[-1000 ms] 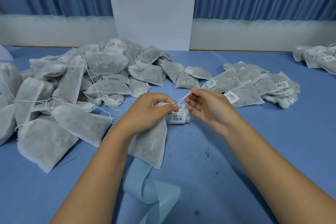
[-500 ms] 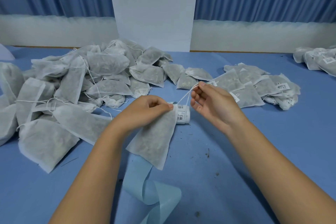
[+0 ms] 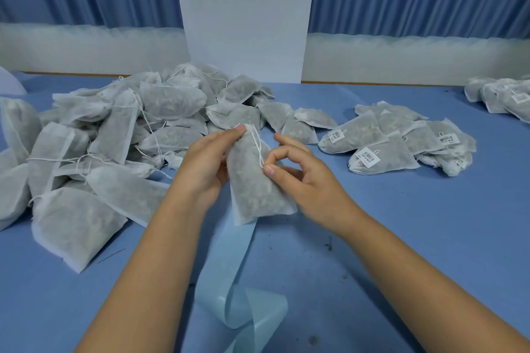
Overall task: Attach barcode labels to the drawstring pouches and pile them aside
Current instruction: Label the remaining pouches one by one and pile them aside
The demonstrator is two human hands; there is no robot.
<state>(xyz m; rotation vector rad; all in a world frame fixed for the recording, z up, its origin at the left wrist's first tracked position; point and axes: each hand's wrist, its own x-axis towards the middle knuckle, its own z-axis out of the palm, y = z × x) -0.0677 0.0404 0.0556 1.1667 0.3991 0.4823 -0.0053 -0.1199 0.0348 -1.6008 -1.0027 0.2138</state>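
The left hand (image 3: 206,163) grips a filled pouch (image 3: 255,192) by its upper side, mid-desk (image 3: 401,238). The right hand (image 3: 304,180) pinches its drawstring (image 3: 258,146) between thumb and forefinger, with the other fingers spread. Labelled pouches (image 3: 401,140) lie piled to the right.

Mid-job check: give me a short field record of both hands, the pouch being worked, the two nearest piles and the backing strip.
Left hand: grips the held pouch along its upper left side
Right hand: thumb and forefinger pinch the drawstring
Label on pouch: none visible on the side shown
Unlabelled pile: large, left of the hands
Labelled pile: smaller, to the right, barcode labels showing
Backing strip: pale blue, curling on the table below the pouch
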